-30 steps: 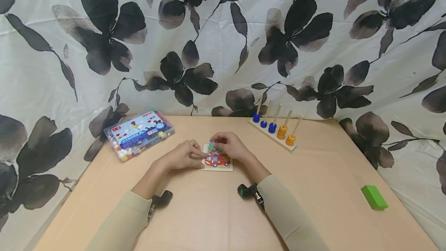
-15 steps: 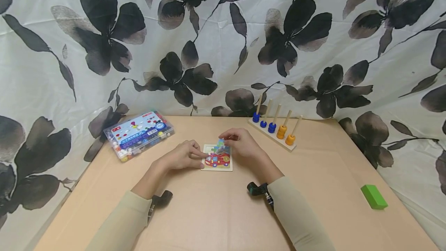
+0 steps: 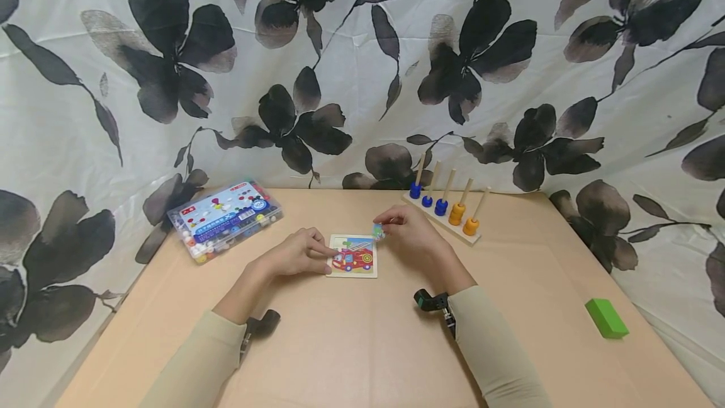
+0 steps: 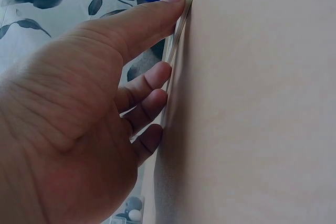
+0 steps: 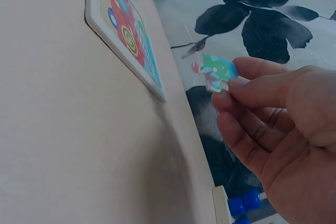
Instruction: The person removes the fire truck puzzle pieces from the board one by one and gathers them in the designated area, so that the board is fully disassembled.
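Note:
On the table lies a jigsaw puzzle board (image 3: 359, 259) with a red fire engine picture and a pale frame. My left hand (image 3: 294, 253) rests at its left side, index finger over the picture and thumb at the near left corner. In the left wrist view, the straight thumb (image 4: 152, 17) touches the board's edge. Just off the board's far right corner, my right hand (image 3: 409, 232) pinches a small puzzle piece (image 5: 216, 72) between thumb and fingertips. Green, blue and pink show on the piece, and its knob points away from the hand.
A peg rack (image 3: 467, 238) with blue and orange beads stands behind the right hand. To the back left is a clear plastic box (image 3: 226, 219) of coloured beads. A green block (image 3: 607, 318) lies at the right. Floral cloth (image 3: 362, 80) hangs behind the table.
My right hand has lifted the puzzle piece from over the board's upper part and carried it right, past the board's far right corner. My left hand has stayed put.

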The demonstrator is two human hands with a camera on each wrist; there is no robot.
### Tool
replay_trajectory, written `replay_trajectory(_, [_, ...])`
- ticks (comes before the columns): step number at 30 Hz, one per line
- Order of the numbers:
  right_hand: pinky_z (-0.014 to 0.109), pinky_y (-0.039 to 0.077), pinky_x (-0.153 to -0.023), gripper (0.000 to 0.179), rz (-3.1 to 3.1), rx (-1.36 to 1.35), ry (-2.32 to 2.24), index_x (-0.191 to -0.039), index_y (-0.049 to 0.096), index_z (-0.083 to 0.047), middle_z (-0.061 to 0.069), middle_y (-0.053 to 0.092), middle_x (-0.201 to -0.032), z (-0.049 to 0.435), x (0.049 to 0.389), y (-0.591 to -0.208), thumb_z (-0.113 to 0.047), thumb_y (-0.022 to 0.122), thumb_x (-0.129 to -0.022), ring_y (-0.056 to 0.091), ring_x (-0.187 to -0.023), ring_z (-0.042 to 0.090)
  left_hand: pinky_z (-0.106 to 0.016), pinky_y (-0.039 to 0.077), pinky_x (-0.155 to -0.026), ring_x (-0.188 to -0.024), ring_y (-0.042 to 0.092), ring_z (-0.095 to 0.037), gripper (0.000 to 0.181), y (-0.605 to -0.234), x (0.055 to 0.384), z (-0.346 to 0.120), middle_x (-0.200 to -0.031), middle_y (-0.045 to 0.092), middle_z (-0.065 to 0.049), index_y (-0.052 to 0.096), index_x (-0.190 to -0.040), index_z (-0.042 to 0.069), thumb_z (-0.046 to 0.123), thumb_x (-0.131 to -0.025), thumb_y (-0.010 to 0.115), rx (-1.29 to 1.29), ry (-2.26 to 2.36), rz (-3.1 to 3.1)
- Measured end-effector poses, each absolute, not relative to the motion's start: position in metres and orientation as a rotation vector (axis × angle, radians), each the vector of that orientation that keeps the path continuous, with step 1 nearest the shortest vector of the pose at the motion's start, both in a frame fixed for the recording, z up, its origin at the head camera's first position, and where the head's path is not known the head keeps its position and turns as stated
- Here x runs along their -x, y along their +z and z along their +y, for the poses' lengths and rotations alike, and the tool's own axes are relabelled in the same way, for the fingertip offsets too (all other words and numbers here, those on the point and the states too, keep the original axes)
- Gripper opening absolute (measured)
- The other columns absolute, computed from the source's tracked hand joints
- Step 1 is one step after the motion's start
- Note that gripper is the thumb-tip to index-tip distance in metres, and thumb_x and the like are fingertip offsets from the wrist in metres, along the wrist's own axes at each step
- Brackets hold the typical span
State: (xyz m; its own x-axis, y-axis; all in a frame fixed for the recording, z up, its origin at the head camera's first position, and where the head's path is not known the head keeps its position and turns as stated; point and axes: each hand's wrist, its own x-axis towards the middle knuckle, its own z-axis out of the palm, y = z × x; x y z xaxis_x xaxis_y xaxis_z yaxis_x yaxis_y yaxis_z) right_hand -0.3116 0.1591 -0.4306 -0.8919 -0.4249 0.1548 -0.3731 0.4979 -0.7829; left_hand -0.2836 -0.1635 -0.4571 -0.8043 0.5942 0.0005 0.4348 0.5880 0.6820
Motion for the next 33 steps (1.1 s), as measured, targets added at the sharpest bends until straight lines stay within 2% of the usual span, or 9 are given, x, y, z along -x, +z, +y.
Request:
replay_trajectory(11, [0.037, 0.056, -0.09, 0.023, 2.73, 0.689, -1.257, -0.117, 0.079, -0.007, 0.009, 0.076, -0.112, 0.172, 0.318, -0.436, 0.0, 0.067, -0.098, 0.067, -0.102, 0.022, -0.034, 0.035, -0.084, -0.102, 0.042, -0.02, 0.042, -0.456, 0.284, -0.164, -0.109, 0.057, -0.001, 0.079, -0.123, 0.02, 0.032, -0.084, 0.088, -0.845, 1.013, 2.592])
replay_trajectory(20, [0.03, 0.051, -0.083, 0.022, 2.753, 0.664, -1.176, -0.116, 0.079, -0.008, 0.008, 0.076, -0.11, 0.181, 0.323, -0.444, -0.003, 0.067, -0.099, 0.062, -0.094, 0.019, -0.035, 0.034, -0.084, -0.102, 0.042, -0.02, 0.042, -0.455, 0.283, -0.163, -0.109, 0.057, -0.002, 0.079, -0.123, 0.02, 0.032, -0.084, 0.088, -0.846, 1.025, 2.59])
replay_trajectory(33, [0.027, 0.052, -0.08, 0.021, 2.732, 0.709, -1.177, -0.111, 0.08, -0.003, 0.011, 0.078, -0.109, 0.181, 0.325, -0.45, 0.003, 0.067, -0.097, 0.065, -0.096, 0.019, -0.035, 0.034, -0.084, -0.102, 0.043, -0.021, 0.042, -0.455, 0.284, -0.164, -0.108, 0.057, -0.003, 0.079, -0.123, 0.02, 0.033, -0.084, 0.088, -0.857, 1.019, 2.589])
